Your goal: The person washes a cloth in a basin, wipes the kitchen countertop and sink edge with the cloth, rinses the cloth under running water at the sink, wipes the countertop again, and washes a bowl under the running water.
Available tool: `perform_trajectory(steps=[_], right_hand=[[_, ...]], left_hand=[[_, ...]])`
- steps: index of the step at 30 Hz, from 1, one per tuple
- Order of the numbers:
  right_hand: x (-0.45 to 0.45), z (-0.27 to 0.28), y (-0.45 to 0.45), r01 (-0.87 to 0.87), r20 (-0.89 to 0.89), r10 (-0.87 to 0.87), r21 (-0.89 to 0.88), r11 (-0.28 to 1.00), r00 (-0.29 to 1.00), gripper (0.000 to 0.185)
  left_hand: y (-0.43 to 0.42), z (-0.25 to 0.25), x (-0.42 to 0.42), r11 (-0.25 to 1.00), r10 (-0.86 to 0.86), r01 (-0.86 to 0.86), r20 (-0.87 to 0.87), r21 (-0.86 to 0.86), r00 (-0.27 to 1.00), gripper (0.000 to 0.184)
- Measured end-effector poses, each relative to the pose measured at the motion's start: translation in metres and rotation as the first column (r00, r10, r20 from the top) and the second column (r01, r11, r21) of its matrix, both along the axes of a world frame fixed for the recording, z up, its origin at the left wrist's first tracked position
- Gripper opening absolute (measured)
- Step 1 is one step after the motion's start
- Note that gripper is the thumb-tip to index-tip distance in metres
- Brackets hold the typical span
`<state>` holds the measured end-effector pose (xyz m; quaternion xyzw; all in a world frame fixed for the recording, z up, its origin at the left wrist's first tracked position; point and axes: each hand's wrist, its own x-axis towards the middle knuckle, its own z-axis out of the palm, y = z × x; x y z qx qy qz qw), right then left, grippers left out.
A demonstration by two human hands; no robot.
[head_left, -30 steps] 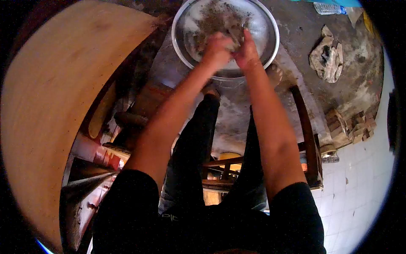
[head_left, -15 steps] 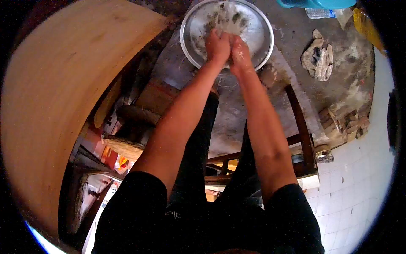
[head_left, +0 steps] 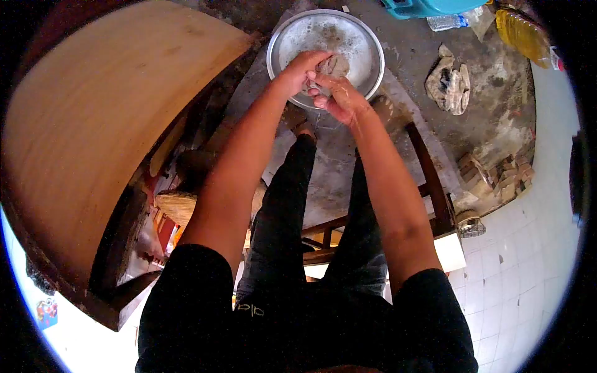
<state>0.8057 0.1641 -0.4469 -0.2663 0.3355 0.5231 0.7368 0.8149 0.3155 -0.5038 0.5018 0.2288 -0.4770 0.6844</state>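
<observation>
A round metal basin (head_left: 377,73) rests on the floor in front of me, its inside marked with whitish and dark residue. In it is a pale greyish lump of dough (head_left: 336,64), showing just beyond my hands. My left hand (head_left: 300,73) is closed around the lump's left side, one finger reaching along its far edge. From the right, my right hand (head_left: 339,96) meets it with curled fingers, its thumb against the left hand. Pale residue coats the right hand and wrist. The hands hide the near side of the dough, where they grip it.
A large curved wooden surface (head_left: 124,112) fills the left. On the right floor lie a crumpled cloth (head_left: 449,84), a clear plastic bottle (head_left: 446,22), a bottle of yellow liquid (head_left: 522,37) and stacked broken pieces (head_left: 510,177). A teal plastic container (head_left: 429,5) is at the top.
My hands, earlier side by side and pointing into the basin, have moved nearer and turned toward each other. The dough lump now shows more clearly. The whole view has shifted slightly.
</observation>
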Motion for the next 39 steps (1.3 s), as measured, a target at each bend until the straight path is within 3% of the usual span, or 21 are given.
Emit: perform_trajectory(steps=[1, 2, 4, 5, 6, 9, 12, 15, 17, 19, 21, 23, 25, 27, 31, 33, 34, 36, 37, 39], right_hand=[[0.000, -0.001, -0.002, 0.016, -0.032, -0.014, 0.050, 0.999, 0.999, 0.032], [-0.004, -0.003, -0.001, 0.115, -0.126, -0.101, 0.114, 0.987, 0.987, 0.029], [-0.009, 0.001, 0.007, 0.326, -0.329, -0.247, 0.209, 0.922, 0.911, 0.023], [-0.009, 0.003, 0.007, 0.311, -0.345, -0.231, 0.197, 0.930, 0.910, 0.021], [-0.002, 0.017, 0.009, 0.296, -0.360, -0.215, 0.186, 0.937, 0.908, 0.020], [0.000, 0.026, 0.012, 0.169, -0.360, -0.126, 0.090, 0.982, 0.924, 0.015], [-0.003, 0.020, 0.018, -0.002, -0.274, -0.011, -0.046, 0.999, 0.962, 0.013], [-0.013, 0.003, 0.025, -0.131, -0.193, 0.092, -0.199, 0.971, 0.977, 0.014], [-0.021, -0.014, 0.027, -0.231, -0.134, 0.197, -0.328, 0.916, 0.971, 0.012], [-0.024, -0.022, 0.030, -0.337, -0.069, 0.348, -0.481, 0.809, 0.935, 0.007], [-0.035, -0.017, 0.034, -0.055, 0.217, 0.216, -0.572, 0.818, 0.952, 0.010], [-0.035, -0.015, 0.035, 0.011, 0.425, 0.418, -0.711, 0.703, 0.803, 0.014], [-0.035, -0.028, 0.033, -0.018, 0.360, 0.840, -0.916, 0.402, 0.406, 0.018], [-0.038, -0.036, 0.031, -0.023, 0.348, 0.820, -0.915, 0.402, 0.455, 0.021], [-0.039, -0.038, 0.025, -0.001, 0.355, 0.792, -0.913, 0.409, 0.497, 0.022], [-0.032, -0.030, 0.020, -0.058, 0.311, 0.860, -0.930, 0.363, 0.405, 0.026], [-0.029, -0.021, 0.017, -0.082, 0.286, 0.889, -0.939, 0.335, 0.359, 0.029], [-0.042, -0.014, 0.008, -0.035, 0.306, 0.818, -0.929, 0.369, 0.488, 0.041], [-0.044, -0.005, 0.002, -0.004, 0.319, 0.777, -0.924, 0.382, 0.543, 0.047], [-0.010, 0.082, -0.018, -0.409, 0.115, 0.622, -0.659, 0.631, 0.775, 0.087]], left_hand=[[0.001, 0.010, 0.006, 0.936, 0.144, -0.213, -0.247, -0.279, 0.958, 0.062], [-0.001, 0.006, 0.001, 0.877, 0.177, -0.253, -0.214, -0.409, 0.961, 0.065], [0.000, 0.020, 0.011, 0.847, 0.140, -0.224, -0.204, -0.482, 0.969, 0.064], [0.001, 0.025, 0.014, 0.830, 0.122, -0.209, -0.198, -0.517, 0.973, 0.063], [0.002, 0.024, 0.015, 0.855, 0.125, -0.238, -0.263, -0.460, 0.957, 0.053], [0.001, 0.027, 0.016, 0.969, 0.053, -0.084, -0.135, -0.232, 0.989, 0.038], [-0.008, 0.032, 0.019, 0.984, 0.014, -0.034, -0.117, -0.173, 0.993, 0.025], [-0.011, 0.016, 0.016, 0.993, -0.110, 0.111, 0.029, -0.027, 0.993, 0.022], [-0.017, 0.013, 0.011, 0.994, -0.072, 0.057, 0.157, 0.098, 0.985, 0.010], [-0.024, 0.010, 0.006, 0.969, -0.052, -0.016, 0.264, 0.248, 0.963, 0.011], [-0.031, 0.006, 0.001, 0.912, -0.050, -0.093, 0.332, 0.399, 0.942, 0.012], [-0.036, -0.001, -0.003, 0.848, -0.055, -0.149, 0.366, 0.508, 0.929, 0.013], [-0.041, 0.007, 0.001, 0.767, -0.075, -0.187, 0.375, 0.614, 0.924, 0.014], [-0.046, 0.014, 0.001, 0.652, -0.111, -0.218, 0.376, 0.726, 0.920, 0.015], [-0.051, 0.008, -0.004, 0.571, 0.013, -0.270, 0.320, 0.775, 0.947, 0.015], [-0.050, -0.002, -0.010, 0.536, 0.084, -0.241, 0.233, 0.809, 0.969, 0.019], [-0.051, -0.016, -0.029, 0.605, 0.200, -0.335, 0.269, 0.723, 0.942, 0.024], [-0.053, -0.041, -0.051, 0.685, 0.432, -0.533, 0.312, 0.497, 0.846, 0.035], [-0.054, -0.007, -0.041, 0.725, 0.466, -0.501, 0.199, 0.472, 0.862, 0.042], [-0.056, 0.081, -0.038, 0.789, 0.487, -0.458, 0.040, 0.409, 0.873, 0.048]])
